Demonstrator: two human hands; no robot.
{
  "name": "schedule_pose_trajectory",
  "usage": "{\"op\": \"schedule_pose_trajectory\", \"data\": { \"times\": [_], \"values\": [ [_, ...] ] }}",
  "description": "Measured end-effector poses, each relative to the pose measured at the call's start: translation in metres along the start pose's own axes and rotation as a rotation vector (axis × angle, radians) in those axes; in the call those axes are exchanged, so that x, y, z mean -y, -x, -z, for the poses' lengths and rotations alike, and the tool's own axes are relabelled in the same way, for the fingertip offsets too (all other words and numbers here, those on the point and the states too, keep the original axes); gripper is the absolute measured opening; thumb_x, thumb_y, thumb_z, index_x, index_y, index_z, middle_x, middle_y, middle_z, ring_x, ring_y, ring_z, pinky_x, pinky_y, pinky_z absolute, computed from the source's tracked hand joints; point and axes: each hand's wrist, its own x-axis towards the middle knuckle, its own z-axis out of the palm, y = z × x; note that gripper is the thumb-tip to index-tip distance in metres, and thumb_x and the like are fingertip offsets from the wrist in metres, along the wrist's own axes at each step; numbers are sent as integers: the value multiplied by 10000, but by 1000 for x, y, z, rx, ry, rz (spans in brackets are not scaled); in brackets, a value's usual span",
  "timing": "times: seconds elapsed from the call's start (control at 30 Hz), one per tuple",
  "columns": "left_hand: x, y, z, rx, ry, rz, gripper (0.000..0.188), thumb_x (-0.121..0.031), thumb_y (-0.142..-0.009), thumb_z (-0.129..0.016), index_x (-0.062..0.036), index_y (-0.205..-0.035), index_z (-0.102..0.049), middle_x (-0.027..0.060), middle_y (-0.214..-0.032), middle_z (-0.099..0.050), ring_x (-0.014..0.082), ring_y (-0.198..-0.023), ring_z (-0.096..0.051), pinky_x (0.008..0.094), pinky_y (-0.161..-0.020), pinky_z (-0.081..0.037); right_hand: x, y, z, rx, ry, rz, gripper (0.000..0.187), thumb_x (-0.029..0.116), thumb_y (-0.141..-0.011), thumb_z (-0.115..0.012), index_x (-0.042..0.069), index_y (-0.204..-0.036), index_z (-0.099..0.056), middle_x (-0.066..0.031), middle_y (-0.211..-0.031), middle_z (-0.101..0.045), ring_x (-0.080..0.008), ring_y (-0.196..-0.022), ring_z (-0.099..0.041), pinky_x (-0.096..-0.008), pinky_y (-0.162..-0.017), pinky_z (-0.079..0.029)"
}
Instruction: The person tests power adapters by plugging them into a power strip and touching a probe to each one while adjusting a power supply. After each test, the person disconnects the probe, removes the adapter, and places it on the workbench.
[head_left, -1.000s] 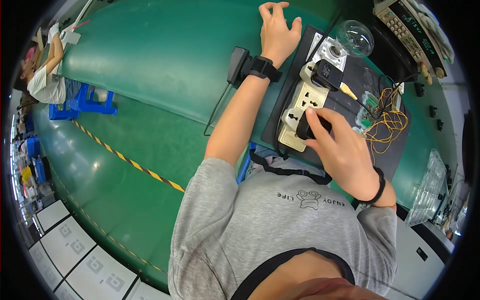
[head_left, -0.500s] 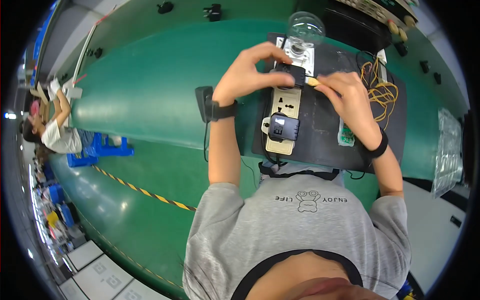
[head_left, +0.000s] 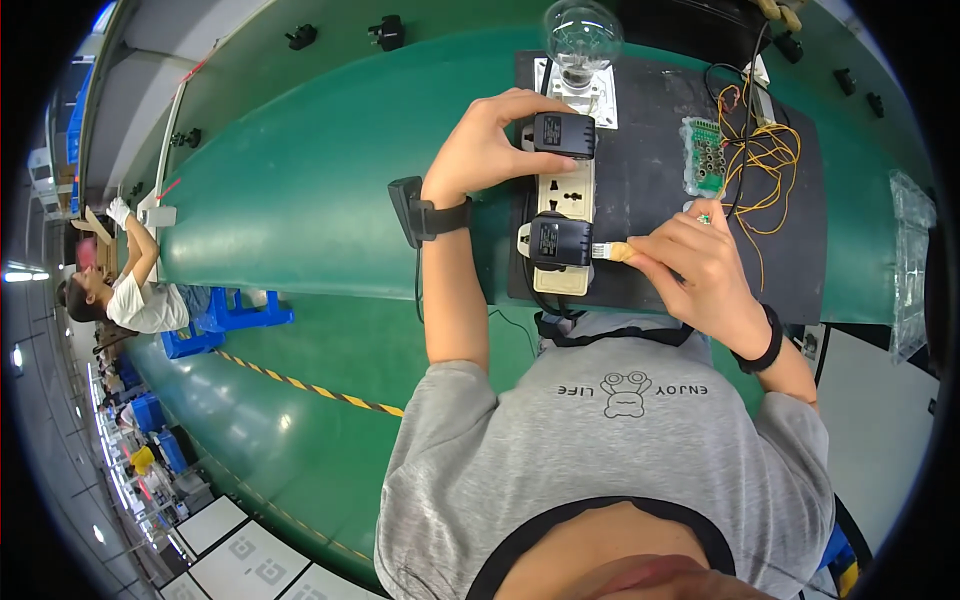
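My left hand (head_left: 497,143) is closed around the upper black power adapter (head_left: 563,135), thumb on its near side and fingers at its far side. That adapter sits on a cream power strip (head_left: 572,190). Lower on the strip is a second black adapter (head_left: 562,241). My right hand (head_left: 697,262) pinches a yellow-wrapped USB plug (head_left: 619,251), whose pale metal end meets the right side of the lower adapter. Whether it is fully seated I cannot tell. Beyond my right hand lies a green circuit board (head_left: 706,158).
A clear glass bulb (head_left: 582,45) stands in a white holder past the strip. Tangled yellow wires (head_left: 768,165) lie on the dark mat (head_left: 645,180) at right. Clear plastic packaging (head_left: 911,265) is at the far right. Another person (head_left: 150,290) sits at far left.
My right hand has brought the yellow-wrapped plug from the upper adapter down to the lower one. My left hand stays on the upper adapter. The circuit board now shows farther up the mat.
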Motion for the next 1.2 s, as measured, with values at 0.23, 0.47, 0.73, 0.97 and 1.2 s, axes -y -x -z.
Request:
{"op": "schedule_pose_trajectory", "data": {
  "times": [0.23, 0.47, 0.73, 0.97, 1.2],
  "values": [
    [12, 8, 15, -566, 612, -293, 535, -58, -648, -783, 20, -1127, -558, 107, -1041, -606, 173, -896, -590, 277, -803, -472, -5, 2, -6, -40, -20, 4, 87, 34, -723, -697, 24, -804, -668, -37, -645, -559, -173, -581, -503, -321, -718, -340],
    [55, -17, 7, -1018, 277, 183, 482, -73, -714, -764, 45, -1123, -536, 97, -974, -635, 149, -879, -609, 252, -772, -485, 5, -5, -7, -49, 87, 56, 94, 51, -729, -686, 42, -819, -662, -33, -663, -567, -178, -607, -540, -340, -736, -364],
    [92, -13, -2, -869, -91, 304, 549, -124, -786, -701, -29, -1270, -461, 67, -952, -647, 129, -796, -596, 239, -671, -442, -81, -27, 73, -231, 347, -155, 176, 199, -759, -693, 56, -862, -683, -62, -791, -662, -210, -755, -603, -349, -860, -364],
    [66, -33, -12, -658, -233, 123, 791, -154, -799, -669, -90, -1437, -205, 154, -1417, -367, 301, -1262, -399, 388, -986, -345, -331, -44, 161, -186, 550, -813, 766, 326, -664, -762, 83, -1313, -435, -130, -1249, -540, -313, -1168, -493, -439, -939, -377],
    [72, -29, -17, -617, -271, 111, 722, -147, -785, -672, -70, -1396, -296, 186, -1343, -366, 334, -1221, -388, 401, -1012, -333, -400, -68, 141, -219, 116, -646, 589, 224, -654, -774, 32, -1168, -558, -174, -1124, -603, -270, -1041, -585, -356, -898, -450]
  ]
}}
